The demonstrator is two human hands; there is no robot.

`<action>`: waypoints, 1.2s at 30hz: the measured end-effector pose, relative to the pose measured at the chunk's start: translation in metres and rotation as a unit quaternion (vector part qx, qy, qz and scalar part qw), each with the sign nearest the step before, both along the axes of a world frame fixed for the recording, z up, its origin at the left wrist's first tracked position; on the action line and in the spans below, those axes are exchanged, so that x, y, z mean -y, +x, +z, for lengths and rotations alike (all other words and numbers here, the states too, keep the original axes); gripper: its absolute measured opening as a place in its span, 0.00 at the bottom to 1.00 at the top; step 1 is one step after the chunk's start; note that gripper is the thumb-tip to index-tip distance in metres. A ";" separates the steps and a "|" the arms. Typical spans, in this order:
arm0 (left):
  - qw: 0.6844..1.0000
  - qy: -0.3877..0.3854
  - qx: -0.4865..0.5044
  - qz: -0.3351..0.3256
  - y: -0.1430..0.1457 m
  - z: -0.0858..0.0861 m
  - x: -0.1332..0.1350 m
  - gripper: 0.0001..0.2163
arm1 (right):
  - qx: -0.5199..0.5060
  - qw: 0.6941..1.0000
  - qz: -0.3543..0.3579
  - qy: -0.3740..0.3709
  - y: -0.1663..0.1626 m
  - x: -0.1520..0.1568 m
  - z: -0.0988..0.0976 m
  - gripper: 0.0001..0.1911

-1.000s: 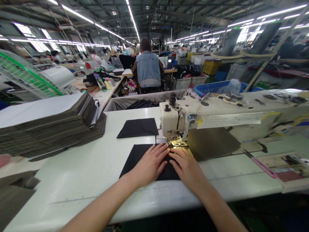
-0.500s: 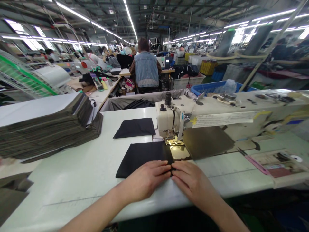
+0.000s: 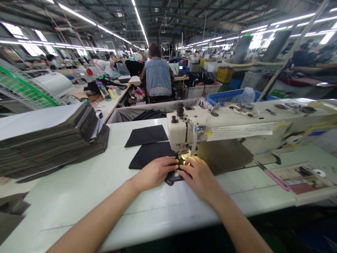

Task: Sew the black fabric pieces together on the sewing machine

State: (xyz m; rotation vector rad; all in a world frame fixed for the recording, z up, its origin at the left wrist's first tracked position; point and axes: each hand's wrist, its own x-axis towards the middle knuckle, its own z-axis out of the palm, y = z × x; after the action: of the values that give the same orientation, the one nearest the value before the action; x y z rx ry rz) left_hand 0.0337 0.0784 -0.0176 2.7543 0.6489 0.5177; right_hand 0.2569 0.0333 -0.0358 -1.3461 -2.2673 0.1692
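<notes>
A black fabric piece (image 3: 149,154) lies flat on the pale sewing table (image 3: 110,189), its right edge under the head of the sewing machine (image 3: 180,130). My left hand (image 3: 155,173) holds this piece by its near right edge, fingers close together. Close beside it, my right hand (image 3: 200,178) has its fingers bent onto the same edge, in front of the brass-coloured plate (image 3: 187,159). The fingers cover the piece's near right corner. Behind it rests a second black fabric piece (image 3: 146,135), its near edge against the first.
On the left stands a tall stack of dark fabric pieces (image 3: 52,140). Pink-handled thread snips (image 3: 276,179) lie by a small parts tray (image 3: 302,188) at the right. A grey cloth-lined bin (image 3: 121,114) and a blue basket (image 3: 218,98) are behind the table. A person (image 3: 158,77) sits farther back.
Both hands have moved away from me toward the needle, and the near black fabric piece has slid with them. It now reaches the second piece behind it.
</notes>
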 end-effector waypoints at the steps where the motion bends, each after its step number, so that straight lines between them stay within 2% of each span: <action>1: 1.000 -0.003 0.004 0.002 0.000 0.000 -0.005 0.17 | 0.008 1.000 -0.009 -0.003 -0.002 -0.002 0.001 0.07; 5: 1.000 -0.004 0.005 0.011 -0.002 -0.004 -0.021 0.19 | 0.021 0.999 -0.031 -0.001 -0.005 -0.007 0.001 0.08; 9: 1.000 0.007 0.008 0.021 -0.004 -0.010 -0.032 0.19 | -0.015 1.000 -0.021 0.005 -0.003 -0.001 -0.007 0.07; 18: 0.998 -0.006 -0.032 0.045 -0.006 -0.011 -0.031 0.20 | -0.082 0.995 -0.023 0.051 -0.001 0.019 -0.021 0.05; 23: 0.987 -0.015 -0.065 0.148 -0.003 -0.007 -0.024 0.23 | -0.091 0.994 -0.030 0.049 -0.001 0.020 -0.018 0.05; 29: 0.962 -0.016 -0.116 0.246 -0.005 0.003 -0.010 0.29 | -0.092 0.993 -0.050 0.051 0.002 0.026 -0.020 0.10; 31: 0.958 -0.004 -0.103 0.268 -0.005 0.006 -0.006 0.23 | -0.100 0.992 -0.051 0.049 0.003 0.026 -0.024 0.11; 34: 0.946 0.004 -0.062 0.317 -0.009 0.011 -0.004 0.08 | -0.109 0.992 -0.049 0.051 0.004 0.025 -0.027 0.12; 36: 0.929 0.017 -0.020 0.369 -0.017 0.016 -0.007 0.10 | -0.110 0.991 -0.048 0.054 0.004 0.025 -0.027 0.12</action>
State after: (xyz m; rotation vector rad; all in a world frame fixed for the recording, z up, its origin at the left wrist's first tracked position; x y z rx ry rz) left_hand 0.0165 0.0851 -0.0021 2.4718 1.7121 0.6116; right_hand 0.2605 0.0081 -0.0631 -1.3085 -1.9974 0.1520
